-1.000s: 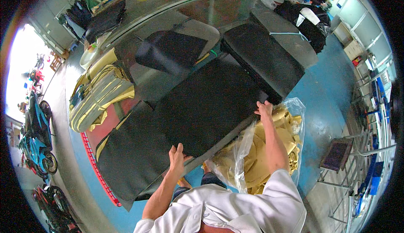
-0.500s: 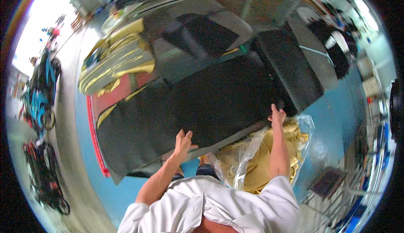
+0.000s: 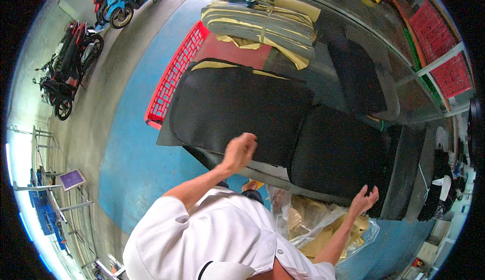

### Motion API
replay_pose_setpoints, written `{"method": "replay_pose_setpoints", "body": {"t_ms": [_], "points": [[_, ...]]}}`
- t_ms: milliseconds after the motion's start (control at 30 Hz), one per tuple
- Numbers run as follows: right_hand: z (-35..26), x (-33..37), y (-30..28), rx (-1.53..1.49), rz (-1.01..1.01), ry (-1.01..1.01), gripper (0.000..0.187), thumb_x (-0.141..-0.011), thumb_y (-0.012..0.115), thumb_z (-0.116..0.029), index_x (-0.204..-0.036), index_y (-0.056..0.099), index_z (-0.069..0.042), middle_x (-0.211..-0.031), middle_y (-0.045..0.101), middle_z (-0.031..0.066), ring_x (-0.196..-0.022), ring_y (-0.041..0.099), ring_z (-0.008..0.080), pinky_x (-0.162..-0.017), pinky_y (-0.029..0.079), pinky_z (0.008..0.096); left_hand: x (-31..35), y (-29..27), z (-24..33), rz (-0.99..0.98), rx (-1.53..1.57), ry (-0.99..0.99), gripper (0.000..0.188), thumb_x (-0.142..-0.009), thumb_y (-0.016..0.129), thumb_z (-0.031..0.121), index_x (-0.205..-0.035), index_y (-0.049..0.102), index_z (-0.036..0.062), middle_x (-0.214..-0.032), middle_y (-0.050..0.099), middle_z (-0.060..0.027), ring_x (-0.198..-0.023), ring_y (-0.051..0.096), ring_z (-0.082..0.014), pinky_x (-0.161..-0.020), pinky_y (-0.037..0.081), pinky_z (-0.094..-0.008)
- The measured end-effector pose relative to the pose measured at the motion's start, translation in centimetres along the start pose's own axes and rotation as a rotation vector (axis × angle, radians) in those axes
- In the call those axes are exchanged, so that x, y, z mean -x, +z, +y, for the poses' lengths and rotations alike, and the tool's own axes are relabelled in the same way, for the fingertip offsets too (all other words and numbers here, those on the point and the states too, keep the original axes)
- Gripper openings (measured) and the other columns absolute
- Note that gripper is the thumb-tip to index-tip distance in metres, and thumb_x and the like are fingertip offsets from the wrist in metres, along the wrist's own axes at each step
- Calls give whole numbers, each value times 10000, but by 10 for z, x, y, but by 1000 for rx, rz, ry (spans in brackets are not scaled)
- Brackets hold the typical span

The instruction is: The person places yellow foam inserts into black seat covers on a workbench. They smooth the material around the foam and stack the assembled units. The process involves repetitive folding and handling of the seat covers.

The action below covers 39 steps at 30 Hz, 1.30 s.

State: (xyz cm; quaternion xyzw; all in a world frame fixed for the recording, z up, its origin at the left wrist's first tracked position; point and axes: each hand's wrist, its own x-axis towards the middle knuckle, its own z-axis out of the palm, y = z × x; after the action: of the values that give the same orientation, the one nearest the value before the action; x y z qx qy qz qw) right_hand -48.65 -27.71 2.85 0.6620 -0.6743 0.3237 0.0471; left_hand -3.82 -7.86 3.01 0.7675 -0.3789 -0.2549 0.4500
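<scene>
Two black sheets of leather-like material (image 3: 237, 108) (image 3: 338, 153) lie side by side on a stack on the worktable, their edges meeting in the middle. My left hand (image 3: 240, 151) is over the near edge of the left sheet. Its fingers are curled in, and whatever may be inside them is hidden. Farther right, by the near right part of the other sheet, my right hand (image 3: 365, 200) has its fingers spread and holds nothing. Below the near edge, grey layers (image 3: 268, 170) of the stack show.
A bundle of grey and yellow layered pieces (image 3: 260, 25) sits at the far side, beside a red plastic crate (image 3: 177, 75). Clear plastic around tan material (image 3: 308, 219) lies close to my body. Motorcycles (image 3: 70, 65) stand at the left, and a shelf with red baskets (image 3: 437, 27) is far right.
My view has turned, so the table and sheets appear rotated. My right hand's fingers have spread, and its grip at the sheet's edge is gone. The left hand's fingers have curled in.
</scene>
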Motion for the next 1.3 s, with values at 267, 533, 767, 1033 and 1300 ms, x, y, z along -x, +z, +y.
{"method": "replay_pose_setpoints", "body": {"t_ms": [267, 533, 767, 1033, 1300], "points": [[-313, 5, 47, -683, -677, -477, 203, -778, 663, -60, -976, 651, -18, -1051, 652, 136, -1002, 617, 276, -871, 476, 339, -53, -109, -92, 124, -795, 131, 623, -888, 554, 412, -1403, 379, 109, -1498, 244, -148, -1398, 149, -391, -1083, 146, -608], [-481, 18, 223, -565, -933, -728, 488, -733, 730, -242, -1120, 599, 24, -1128, 615, 185, -1091, 560, 346, -963, 430, 395, -53, -109, -105, 96, -778, 101, 682, -874, 534, 464, -1434, 333, 130, -1531, 185, -125, -1420, 82, -366, -1109, 53, -583], [-531, 14, 274, -174, -1239, -804, 702, -597, 831, -352, -1142, 587, 19, -1138, 602, 196, -1089, 558, 348, -925, 450, 404, -55, -115, -106, 80, -737, 89, 690, -858, 551, 472, -1424, 353, 132, -1528, 182, -142, -1414, 95, -385, -1101, 51, -597], [-561, 1, 281, -43, -1370, -843, 589, -518, 861, -334, -930, 653, 32, -889, 662, 216, -860, 637, 340, -752, 501, 416, -58, -116, -107, 67, -723, 82, 700, -855, 552, 484, -1422, 349, 127, -1529, 169, -146, -1415, 78, -389, -1095, 41, -607], [-561, 11, 264, -164, -1332, -869, 588, -581, 849, -252, -1026, 607, 47, -1058, 638, 214, -1027, 604, 320, -869, 473, 391, -58, -116, -110, 63, -730, 84, 698, -863, 529, 505, -1422, 349, 127, -1532, 146, -156, -1419, 35, -393, -1092, 27, -611]]}}
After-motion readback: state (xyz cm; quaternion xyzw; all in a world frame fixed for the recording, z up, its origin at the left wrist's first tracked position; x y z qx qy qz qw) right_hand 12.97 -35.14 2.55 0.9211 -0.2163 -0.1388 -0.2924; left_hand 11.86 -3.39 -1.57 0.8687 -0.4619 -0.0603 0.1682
